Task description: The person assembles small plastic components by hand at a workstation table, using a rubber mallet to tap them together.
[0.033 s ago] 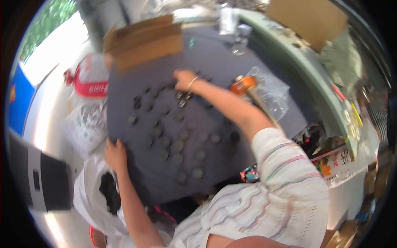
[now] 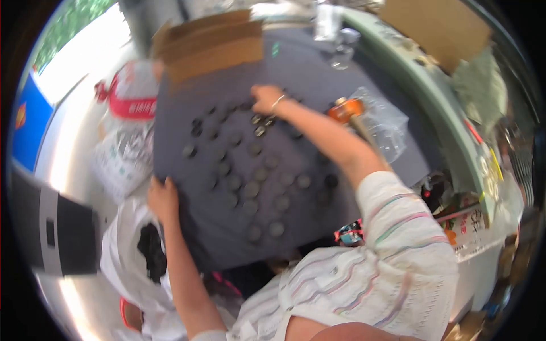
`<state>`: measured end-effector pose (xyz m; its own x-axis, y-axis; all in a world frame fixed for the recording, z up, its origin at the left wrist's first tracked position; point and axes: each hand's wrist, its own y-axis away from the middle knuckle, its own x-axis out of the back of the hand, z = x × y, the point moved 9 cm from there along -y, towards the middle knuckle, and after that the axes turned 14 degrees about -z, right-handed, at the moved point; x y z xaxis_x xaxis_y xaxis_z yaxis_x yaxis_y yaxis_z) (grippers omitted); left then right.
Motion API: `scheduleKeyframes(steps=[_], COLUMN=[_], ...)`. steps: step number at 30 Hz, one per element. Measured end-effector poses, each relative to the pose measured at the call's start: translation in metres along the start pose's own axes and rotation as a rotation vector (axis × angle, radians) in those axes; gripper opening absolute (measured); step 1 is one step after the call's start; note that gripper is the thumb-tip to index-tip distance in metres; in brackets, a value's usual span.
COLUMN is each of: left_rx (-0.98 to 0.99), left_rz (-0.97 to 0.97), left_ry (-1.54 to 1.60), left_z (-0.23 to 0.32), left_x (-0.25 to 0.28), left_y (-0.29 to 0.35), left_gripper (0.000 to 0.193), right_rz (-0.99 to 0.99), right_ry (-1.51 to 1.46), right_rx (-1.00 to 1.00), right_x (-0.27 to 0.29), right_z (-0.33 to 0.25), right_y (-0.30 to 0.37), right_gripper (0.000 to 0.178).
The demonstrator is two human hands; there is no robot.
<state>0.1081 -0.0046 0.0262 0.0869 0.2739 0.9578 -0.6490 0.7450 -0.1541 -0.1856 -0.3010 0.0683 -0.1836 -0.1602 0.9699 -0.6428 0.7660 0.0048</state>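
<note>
Many small dark round discs [image 2: 251, 189] lie scattered over a table [image 2: 199, 238] with a dark grey surface. At the far side of the discs, my right hand [image 2: 267, 100] reaches down with its fingers drawn together. Whatever lies between its fingertips is too blurred to make out. Just below that hand sit a few shiny-rimmed discs [image 2: 260, 131]. My left hand [image 2: 163, 199] rests on the table's left edge, thumb and finger apart, with no disc in it.
A brown cardboard box [image 2: 210, 48] stands at the far left of the table. To the right lie an orange-headed tool [image 2: 344, 109] with a light handle and a clear plastic bag [image 2: 387, 128]. A clear container [image 2: 343, 54] stands far right. White bags [image 2: 122, 165] line the left side.
The whole view has shifted slightly, so everything appears farther right and up. Relative to the discs and table, both hands stay in nearly the same places.
</note>
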Motion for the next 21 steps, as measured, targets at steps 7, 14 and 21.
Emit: scheduleKeyframes(steps=[7, 14, 21], left_rx=[0.049, 0.052, 0.056], left_rz=[-0.005, 0.002, -0.035], left_ry=[-0.001, 0.013, 0.031], left_z=[0.013, 0.005, 0.018], left_x=[0.006, 0.005, 0.001], left_y=[0.000, 0.005, 0.002], left_gripper=[0.051, 0.051, 0.052], right_rz=[-0.163, -0.322, -0.288], right_ry=[0.163, 0.182, 0.187], right_rx=[0.050, 0.050, 0.024], right_x=[-0.007, -0.010, -0.006], right_z=[0.022, 0.011, 0.029], right_y=[0.003, -0.002, -0.001], right_gripper=[0.041, 0.042, 0.038])
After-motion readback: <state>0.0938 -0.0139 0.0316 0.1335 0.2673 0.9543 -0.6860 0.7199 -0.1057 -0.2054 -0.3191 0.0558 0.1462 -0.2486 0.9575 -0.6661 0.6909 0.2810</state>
